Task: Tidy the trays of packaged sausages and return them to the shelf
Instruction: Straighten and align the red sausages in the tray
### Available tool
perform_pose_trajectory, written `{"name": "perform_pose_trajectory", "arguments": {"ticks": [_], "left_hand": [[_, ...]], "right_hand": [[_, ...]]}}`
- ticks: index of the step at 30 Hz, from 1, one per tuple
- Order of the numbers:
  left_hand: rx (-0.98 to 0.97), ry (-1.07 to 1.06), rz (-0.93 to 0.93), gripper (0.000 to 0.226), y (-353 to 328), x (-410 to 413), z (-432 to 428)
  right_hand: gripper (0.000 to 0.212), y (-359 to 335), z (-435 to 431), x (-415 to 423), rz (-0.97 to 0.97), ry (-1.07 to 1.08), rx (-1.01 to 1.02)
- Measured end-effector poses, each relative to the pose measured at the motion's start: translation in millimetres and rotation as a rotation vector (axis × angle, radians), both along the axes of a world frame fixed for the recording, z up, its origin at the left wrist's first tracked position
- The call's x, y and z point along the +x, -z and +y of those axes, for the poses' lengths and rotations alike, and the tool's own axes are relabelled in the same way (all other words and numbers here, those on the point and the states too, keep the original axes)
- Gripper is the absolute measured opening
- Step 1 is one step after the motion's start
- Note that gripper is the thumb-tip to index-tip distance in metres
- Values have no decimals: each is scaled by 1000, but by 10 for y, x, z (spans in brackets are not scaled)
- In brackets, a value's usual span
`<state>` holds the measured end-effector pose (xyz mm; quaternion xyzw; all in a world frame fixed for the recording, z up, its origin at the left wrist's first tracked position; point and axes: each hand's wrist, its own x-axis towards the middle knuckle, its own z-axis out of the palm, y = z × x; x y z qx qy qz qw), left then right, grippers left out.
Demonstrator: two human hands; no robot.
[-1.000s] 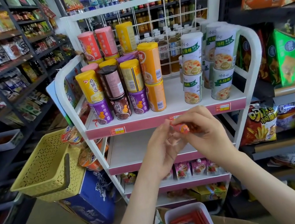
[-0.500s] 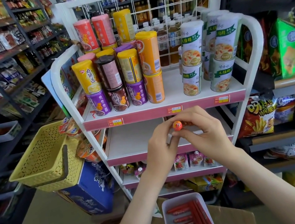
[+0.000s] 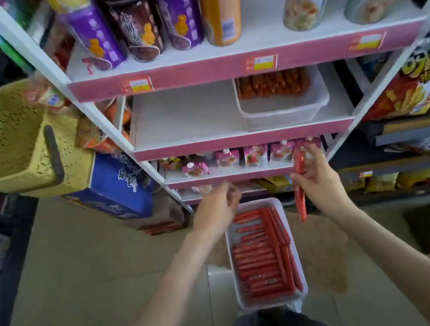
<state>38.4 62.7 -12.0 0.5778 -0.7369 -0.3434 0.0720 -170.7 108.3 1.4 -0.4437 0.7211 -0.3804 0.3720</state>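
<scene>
A white shelf unit [image 3: 185, 116] with pink edge strips is filling the upper view, its top level carrying tall snack canisters [image 3: 96, 31] whose printing is too blurred to read. A yellow perforated basket [image 3: 11, 141] is hanging at the unit's left side, above a blue carton [image 3: 117, 185] with white lettering that cannot be made out. On the middle level, one white tray [image 3: 283, 115] is sitting at the right, holding orange-red sausages [image 3: 272, 85] at its back. A second white tray [image 3: 271, 301] is lying low in front of the unit, between the forearms, packed with red packaged sausages [image 3: 263, 263]. The right grip [image 3: 317, 182] is pinching a single red sausage [image 3: 301, 205] upright, just right of that tray's far end. The left grip [image 3: 216, 208] is hovering at the tray's far left corner, fingers loosely curled and blurred; whether it is holding anything cannot be told. Yellow-and-red price tags [image 3: 262, 63] are showing on the top strip, unreadable.
</scene>
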Motion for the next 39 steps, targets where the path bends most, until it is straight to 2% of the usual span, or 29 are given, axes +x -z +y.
{"name": "perform_pose_trajectory", "arguments": {"ticks": [1,4,6,8,11,14,15,19,26,29,33,35,37,38,39], "left_hand": [[65,-2,-92,28,257,43,20],[228,11,-204,25,1048,120,135],[262,54,-263,22,1562,113,170],[273,131,-342,23,1969,68,147],[155,296,-448,36,2485,-36,72],[166,383,-385,42,2999,-188,13],[214,328,-344,42,3158,-257,-8],[285,171,-450,39,3543,-427,-58],[171,254,-602,36,3594,-485,-128],[32,239,-652,31,3247,-433,-112],[-89,102,-469,22,2800,-219,-36],[-43,-75,-268,17,2544,-102,-1],[2,-237,-49,17,2205,-33,18],[28,-289,36,15,1997,-23,15],[65,-337,117,12,1778,-23,1]], "right_hand": [[54,264,29,-26,1,5,81],[29,1107,148,-33,15,-60,245],[21,1684,177,-27,125,-191,316],[30,2196,139,-4,212,-293,323],[48,2871,-5,78,369,-441,384],[60,3478,-70,199,734,-562,437],[62,3629,-38,246,800,-560,407],[59,3920,100,355,939,-484,254],[62,4054,125,396,990,-462,219],[60,3982,144,342,961,-477,214],[57,3664,117,186,823,-552,275],[57,3349,105,143,573,-541,364],[53,2962,84,106,166,-436,426],[48,2738,67,99,-39,-362,413],[40,2486,40,95,-161,-285,370]]}}
